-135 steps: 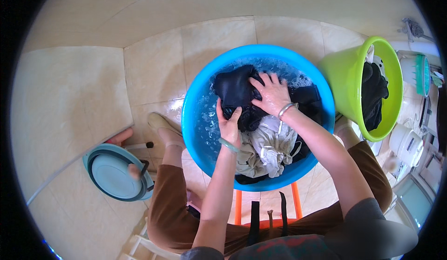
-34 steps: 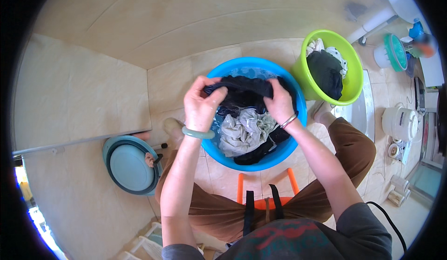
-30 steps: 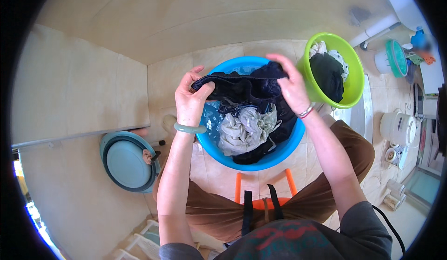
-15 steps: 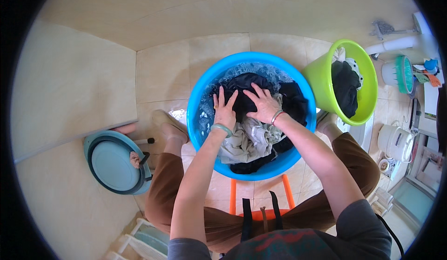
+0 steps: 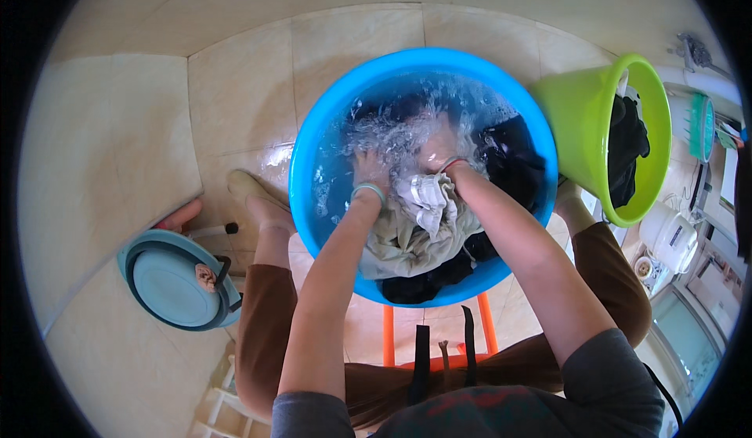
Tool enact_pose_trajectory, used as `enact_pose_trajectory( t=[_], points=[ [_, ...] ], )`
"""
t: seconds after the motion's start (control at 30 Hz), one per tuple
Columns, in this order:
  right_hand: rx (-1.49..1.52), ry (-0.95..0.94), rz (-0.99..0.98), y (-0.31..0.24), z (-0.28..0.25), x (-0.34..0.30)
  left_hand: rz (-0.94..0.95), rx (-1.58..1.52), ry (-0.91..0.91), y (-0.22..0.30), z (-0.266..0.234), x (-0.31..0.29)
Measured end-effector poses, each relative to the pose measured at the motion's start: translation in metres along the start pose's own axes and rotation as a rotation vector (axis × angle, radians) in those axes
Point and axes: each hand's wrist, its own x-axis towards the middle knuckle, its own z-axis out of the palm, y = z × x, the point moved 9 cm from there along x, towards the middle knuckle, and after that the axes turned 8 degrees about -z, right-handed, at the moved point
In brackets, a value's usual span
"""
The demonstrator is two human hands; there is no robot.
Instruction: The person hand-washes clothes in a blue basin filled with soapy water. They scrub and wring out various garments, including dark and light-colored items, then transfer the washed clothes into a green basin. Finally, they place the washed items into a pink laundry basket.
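A large blue basin (image 5: 304, 124) holds water, suds and soaking laundry. Both my hands are pushed down into the water at its far middle, where splashes and bubbles rise around them. My left hand (image 5: 371, 168), with a pale green bangle at the wrist, is in up to the knuckles; its fingers are under the churned surface. To its right, my right hand (image 5: 440, 146) is deeper in the splash, its fingers blurred and covered. Dark cloth (image 5: 513, 160) lies along the basin's right side. A light grey-beige garment (image 5: 419, 242) is bunched nearer me, below my wrists, with black cloth (image 5: 423, 283) at the near rim.
A lime green bucket (image 5: 576, 117) with dark clothes leans beside the basin's right. Folded blue-grey basins (image 5: 176, 285) rest against the left wall. Between my knees stands an orange stool (image 5: 388, 336). A white tub (image 5: 670, 234) is farther right on the tiled floor (image 5: 243, 117).
My hands, spread on top of the dark cloth before, have pushed down into the water. The dark cloth there has sunk, and water splashes up. The view has shifted closer to the basin.
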Motion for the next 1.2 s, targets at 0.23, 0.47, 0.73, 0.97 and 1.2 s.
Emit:
enact_pose_trajectory(
  t=[0.23,0.47,0.73,0.97,1.2],
  points=[
    [0.239,0.301,-0.026,0.002,-0.011,0.005,0.056,-0.025,0.503,-0.009,-0.01,-0.01],
    [0.688,0.608,-0.25,0.024,-0.047,-0.061,0.014,-0.6,0.408,-0.027,-0.098,-0.053],
    [1.198,1.088,-0.36,0.019,-0.127,-0.183,0.115,-1.887,0.216,-0.008,-0.177,-0.148],
    [1.419,1.066,-0.557,-0.042,-0.208,-0.311,0.493,-2.082,0.112,0.055,-0.256,-0.269],
    [1.201,1.206,-0.448,-0.037,-0.194,-0.356,0.628,-2.135,-0.001,0.09,-0.242,-0.312]
  ],
)
